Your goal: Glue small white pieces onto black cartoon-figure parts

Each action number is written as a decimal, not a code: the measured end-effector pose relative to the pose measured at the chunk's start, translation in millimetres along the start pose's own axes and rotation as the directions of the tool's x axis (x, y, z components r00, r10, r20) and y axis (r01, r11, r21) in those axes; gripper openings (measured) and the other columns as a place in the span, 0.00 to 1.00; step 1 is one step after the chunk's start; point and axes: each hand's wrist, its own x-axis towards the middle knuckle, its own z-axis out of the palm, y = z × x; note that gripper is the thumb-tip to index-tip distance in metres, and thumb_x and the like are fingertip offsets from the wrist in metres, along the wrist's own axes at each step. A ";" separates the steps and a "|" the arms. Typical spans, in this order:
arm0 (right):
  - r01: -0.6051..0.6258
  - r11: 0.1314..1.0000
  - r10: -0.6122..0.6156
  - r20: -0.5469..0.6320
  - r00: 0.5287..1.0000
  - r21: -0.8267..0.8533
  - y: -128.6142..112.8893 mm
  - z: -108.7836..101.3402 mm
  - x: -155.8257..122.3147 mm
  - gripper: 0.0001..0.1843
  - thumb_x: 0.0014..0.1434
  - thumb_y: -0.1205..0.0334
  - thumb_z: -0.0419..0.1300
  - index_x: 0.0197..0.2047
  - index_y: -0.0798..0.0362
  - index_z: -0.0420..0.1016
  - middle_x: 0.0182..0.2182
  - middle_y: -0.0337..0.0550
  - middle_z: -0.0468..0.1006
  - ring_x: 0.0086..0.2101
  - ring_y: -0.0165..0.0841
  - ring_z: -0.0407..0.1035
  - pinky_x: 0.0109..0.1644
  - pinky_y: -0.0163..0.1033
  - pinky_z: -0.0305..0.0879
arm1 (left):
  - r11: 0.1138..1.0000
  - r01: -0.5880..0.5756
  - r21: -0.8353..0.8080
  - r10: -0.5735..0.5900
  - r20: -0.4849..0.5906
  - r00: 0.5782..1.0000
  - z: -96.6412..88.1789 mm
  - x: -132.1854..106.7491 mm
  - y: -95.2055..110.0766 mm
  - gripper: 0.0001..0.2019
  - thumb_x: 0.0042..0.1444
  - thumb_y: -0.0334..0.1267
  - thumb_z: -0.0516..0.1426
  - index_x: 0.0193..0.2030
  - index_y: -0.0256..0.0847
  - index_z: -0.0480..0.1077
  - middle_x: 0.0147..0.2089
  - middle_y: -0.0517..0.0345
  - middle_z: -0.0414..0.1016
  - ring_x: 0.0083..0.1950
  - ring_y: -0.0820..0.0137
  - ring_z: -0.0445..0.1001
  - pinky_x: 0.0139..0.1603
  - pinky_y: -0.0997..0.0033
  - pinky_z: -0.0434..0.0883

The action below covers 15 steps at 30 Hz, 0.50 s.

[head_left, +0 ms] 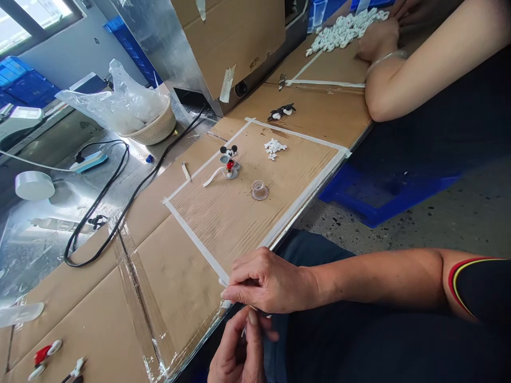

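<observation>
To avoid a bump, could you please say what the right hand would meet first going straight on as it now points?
The right hand would probably meet the brown cardboard table covering at its near edge, though it might pass above; depth is unclear.

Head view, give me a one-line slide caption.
Right hand and left hand close together by the cardboard-covered worktop, a Mickey Mouse figurine standing beyond.

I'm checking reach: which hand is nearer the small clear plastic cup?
Right. The right hand is below the small clear plastic cup in the picture; the left hand is lower, beyond the right, farther from it.
</observation>
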 end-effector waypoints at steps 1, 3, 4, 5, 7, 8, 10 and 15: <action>-0.027 0.998 0.026 0.010 1.000 0.062 -0.1 -1.1 1.1 0.17 0.62 0.61 0.60 0.23 0.58 0.74 0.21 0.37 0.70 0.25 0.25 0.63 0.32 0.31 0.59 | 0.997 0.053 -0.059 -0.051 0.030 0.998 2.0 0.0 -2.2 0.15 0.45 0.50 0.69 0.28 0.39 0.79 0.19 0.60 0.75 0.18 0.73 0.72 0.30 0.76 0.76; -0.114 0.959 0.109 0.035 0.993 0.258 -0.5 -3.6 4.2 0.18 0.62 0.56 0.61 0.25 0.58 0.75 0.19 0.35 0.69 0.23 0.24 0.62 0.29 0.30 0.58 | 0.958 0.213 -0.191 -0.191 0.129 0.973 7.7 -0.8 -9.9 0.16 0.41 0.50 0.71 0.25 0.38 0.78 0.16 0.62 0.72 0.15 0.75 0.69 0.30 0.71 0.78; -0.165 0.917 0.157 0.052 0.986 0.364 -0.5 -4.7 5.9 0.19 0.61 0.52 0.62 0.26 0.59 0.76 0.19 0.35 0.68 0.22 0.23 0.61 0.27 0.30 0.58 | 0.919 0.308 -0.246 -0.266 0.192 0.945 10.9 -1.5 -14.6 0.17 0.40 0.50 0.72 0.24 0.37 0.77 0.15 0.62 0.71 0.13 0.76 0.67 0.29 0.70 0.78; -0.209 0.866 0.200 0.069 0.977 0.453 -0.4 -5.7 7.6 0.20 0.60 0.49 0.63 0.26 0.59 0.76 0.19 0.34 0.68 0.22 0.23 0.61 0.26 0.29 0.58 | 0.872 0.396 -0.287 -0.331 0.250 0.910 13.7 -2.1 -19.2 0.18 0.38 0.49 0.72 0.23 0.36 0.77 0.14 0.62 0.70 0.12 0.78 0.65 0.28 0.70 0.78; -0.266 0.784 0.262 0.089 0.961 0.561 0.5 -6.8 10.4 0.23 0.56 0.46 0.66 0.26 0.59 0.75 0.18 0.34 0.67 0.21 0.22 0.60 0.25 0.28 0.56 | 0.787 0.506 -0.352 -0.409 0.317 0.856 16.7 -2.5 -25.2 0.18 0.38 0.49 0.72 0.22 0.36 0.75 0.14 0.64 0.68 0.12 0.81 0.62 0.25 0.69 0.77; -0.282 0.759 0.283 0.093 0.955 0.587 1.3 -6.9 11.4 0.23 0.55 0.45 0.67 0.25 0.59 0.75 0.18 0.34 0.67 0.21 0.21 0.59 0.24 0.27 0.55 | 0.759 0.525 -0.386 -0.421 0.324 0.847 16.5 -2.1 -25.7 0.18 0.38 0.48 0.72 0.22 0.36 0.75 0.14 0.64 0.67 0.12 0.82 0.61 0.24 0.70 0.77; -0.300 0.731 0.317 0.084 0.945 0.613 3.3 -6.3 12.8 0.24 0.54 0.45 0.68 0.25 0.60 0.75 0.18 0.34 0.67 0.20 0.21 0.59 0.24 0.27 0.54 | 0.744 0.497 -0.447 -0.407 0.287 0.867 13.4 0.3 -21.0 0.16 0.38 0.45 0.73 0.23 0.36 0.75 0.17 0.64 0.69 0.14 0.81 0.63 0.23 0.72 0.76; -0.335 0.736 0.367 0.068 0.928 0.588 5.1 -2.5 12.6 0.26 0.52 0.42 0.68 0.26 0.61 0.76 0.18 0.35 0.68 0.20 0.21 0.59 0.24 0.28 0.55 | 0.806 0.358 -0.472 -0.337 0.132 0.932 7.7 8.1 0.0 0.18 0.35 0.46 0.74 0.30 0.38 0.80 0.26 0.56 0.78 0.22 0.74 0.74 0.22 0.76 0.75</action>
